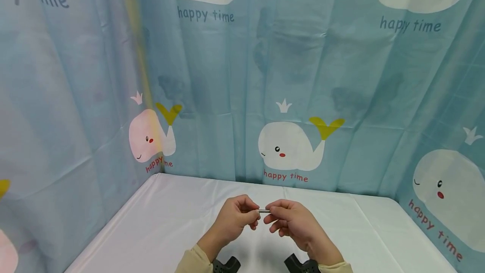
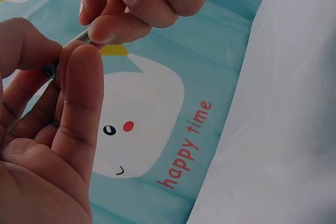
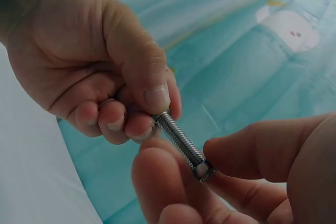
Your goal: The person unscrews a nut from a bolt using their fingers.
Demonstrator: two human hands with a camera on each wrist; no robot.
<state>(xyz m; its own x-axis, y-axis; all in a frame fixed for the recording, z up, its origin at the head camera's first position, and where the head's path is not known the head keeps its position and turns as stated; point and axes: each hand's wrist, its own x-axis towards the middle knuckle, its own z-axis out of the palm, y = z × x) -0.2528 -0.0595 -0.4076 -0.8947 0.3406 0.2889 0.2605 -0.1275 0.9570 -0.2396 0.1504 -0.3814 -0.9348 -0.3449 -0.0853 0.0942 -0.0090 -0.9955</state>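
A slim silver threaded bolt point(image 1: 264, 211) is held level between the two hands above the white cloth. My left hand point(image 1: 236, 218) pinches one end of it between thumb and fingers. At the opposite end, the right hand point(image 1: 293, 222) has its thumb and fingers about the bolt. A hexagonal metal piece point(image 3: 203, 171) shows at the right hand's end in the right wrist view; whether it is a head or a nut I cannot tell. In the left wrist view, fingers cover much of the bolt point(image 2: 81, 37), and a dark metal end point(image 2: 50, 71) shows beside the left fingers.
A white cloth point(image 1: 159, 226) covers the table under both hands. Blue curtains point(image 1: 219, 138) printed with whales and lettering stand behind and at both sides. Black wrist devices point(image 1: 227, 264) sit at the cuffs of the beige sleeves point(image 1: 194, 260).
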